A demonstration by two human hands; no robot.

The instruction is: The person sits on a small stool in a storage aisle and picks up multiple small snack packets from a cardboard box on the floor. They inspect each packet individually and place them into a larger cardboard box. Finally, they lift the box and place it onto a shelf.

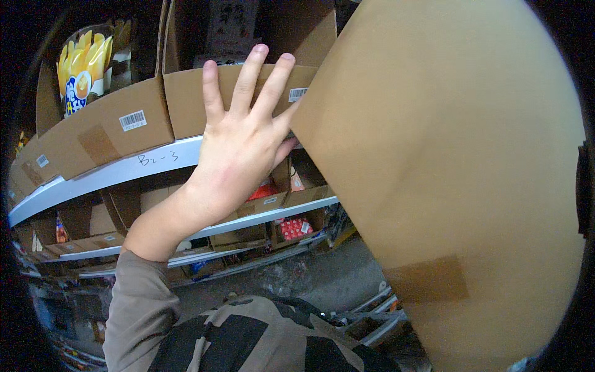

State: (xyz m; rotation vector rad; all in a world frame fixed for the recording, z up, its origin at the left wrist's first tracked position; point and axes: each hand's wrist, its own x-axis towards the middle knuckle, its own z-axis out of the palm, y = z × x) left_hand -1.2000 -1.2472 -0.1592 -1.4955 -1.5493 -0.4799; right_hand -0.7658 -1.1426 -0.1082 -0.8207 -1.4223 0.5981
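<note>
My left hand (pixel 242 146) reaches up with its fingers stretched and spread, back of the hand toward me. It is in front of an open-topped cardboard shelf box (pixel 186 93); whether the fingertips touch that box I cannot tell. Its index finger and thumb point toward the left corner of a large cardboard panel or box side (pixel 458 142), and the index tip is hidden behind that corner. This cardboard fills the right of the view, tilted, with a strip of brown tape (pixel 431 279) low on it. My right hand does not show.
Left along the same shelf stands another cardboard box (pixel 127 121) with yellow snack packets (pixel 83 68). A white shelf edge (pixel 124 167) curves beneath. Lower shelves carry more boxes, one with red-and-white goods (pixel 296 229). Grey floor (pixel 291 273) and another rack (pixel 378 316) appear below.
</note>
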